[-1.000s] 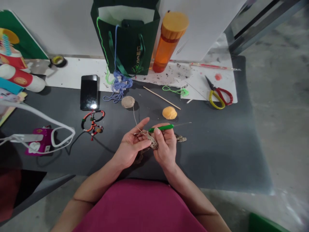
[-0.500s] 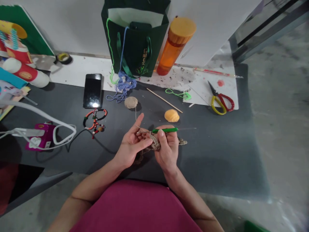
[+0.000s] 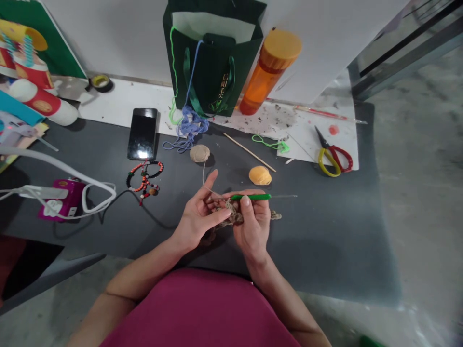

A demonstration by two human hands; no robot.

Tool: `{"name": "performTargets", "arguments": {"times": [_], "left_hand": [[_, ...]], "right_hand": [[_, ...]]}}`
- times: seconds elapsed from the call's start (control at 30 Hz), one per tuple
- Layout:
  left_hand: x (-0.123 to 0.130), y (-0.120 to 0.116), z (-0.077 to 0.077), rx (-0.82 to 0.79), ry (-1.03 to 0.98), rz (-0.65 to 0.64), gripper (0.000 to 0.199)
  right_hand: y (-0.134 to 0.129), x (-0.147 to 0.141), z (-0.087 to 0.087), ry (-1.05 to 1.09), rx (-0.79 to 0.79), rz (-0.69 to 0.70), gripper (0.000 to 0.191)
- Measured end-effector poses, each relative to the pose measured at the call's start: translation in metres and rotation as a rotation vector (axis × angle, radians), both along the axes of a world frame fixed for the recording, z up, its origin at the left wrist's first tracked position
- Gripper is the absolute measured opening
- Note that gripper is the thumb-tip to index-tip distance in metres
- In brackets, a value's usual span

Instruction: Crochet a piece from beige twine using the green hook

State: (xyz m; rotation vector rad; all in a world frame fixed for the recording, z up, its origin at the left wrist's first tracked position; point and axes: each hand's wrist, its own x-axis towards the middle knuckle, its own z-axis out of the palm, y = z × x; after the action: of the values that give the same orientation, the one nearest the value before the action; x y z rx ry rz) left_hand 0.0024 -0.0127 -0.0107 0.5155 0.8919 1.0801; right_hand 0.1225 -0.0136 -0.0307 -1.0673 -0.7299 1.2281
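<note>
We have a soft, knobbly tan crocheted strip (image 3: 231, 217) held between the two hands, just above the dark tabletop, with its far end poking out past the right hand. It should handle as very light and limp, and its loops could snag, so we would take it near the working edge rather than by the dangling end. A slim green-handled crochet hook (image 3: 251, 196) crosses the top of it, its thin metal shaft pointing in toward the work (the tip itself is lost among the stitches). The right hand (image 3: 251, 224) pinches the green handle firmly between thumb and fingers. The left hand (image 3: 197, 217) has its index finger raised and seems to press the strip between thumb and fingers. A fine beige thread (image 3: 203, 173) rises from that hand to a round beige yarn ball (image 3: 199, 153) just ahead of the grip.

Beyond the grip, to the right, sits a small orange dome-shaped lump (image 3: 259, 175), with a thin wooden stick (image 3: 249, 152) farther on. Ahead and to the left lie a red-and-black beaded bracelet (image 3: 144, 176) and a black smartphone (image 3: 142, 134). Well off to the right are yellow-and-red handled scissors (image 3: 333, 159).
</note>
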Motion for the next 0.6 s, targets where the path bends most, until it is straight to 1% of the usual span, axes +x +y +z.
{"name": "performTargets", "arguments": {"times": [0.17, 0.3, 0.4, 0.5, 0.6], "left_hand": [[0.000, 0.001, -0.001, -0.040, -0.082, -0.007, 0.104], [0.001, 0.001, -0.002, -0.016, -0.082, 0.004, 0.105], [0.000, 0.001, -0.004, 0.001, -0.094, -0.002, 0.101], [-0.002, 0.002, -0.005, -0.001, -0.102, -0.007, 0.093], [-0.004, 0.004, -0.004, -0.007, -0.097, -0.008, 0.085]], "right_hand": [[0.004, 0.001, 0.001, 0.024, -0.011, -0.007, 0.024], [0.005, 0.002, 0.002, 0.019, 0.007, 0.000, 0.024], [0.007, 0.005, 0.004, 0.066, 0.012, -0.017, 0.023], [0.009, 0.010, 0.007, 0.109, 0.041, 0.002, 0.020], [0.011, 0.016, 0.009, 0.058, 0.096, -0.002, 0.018]]}}
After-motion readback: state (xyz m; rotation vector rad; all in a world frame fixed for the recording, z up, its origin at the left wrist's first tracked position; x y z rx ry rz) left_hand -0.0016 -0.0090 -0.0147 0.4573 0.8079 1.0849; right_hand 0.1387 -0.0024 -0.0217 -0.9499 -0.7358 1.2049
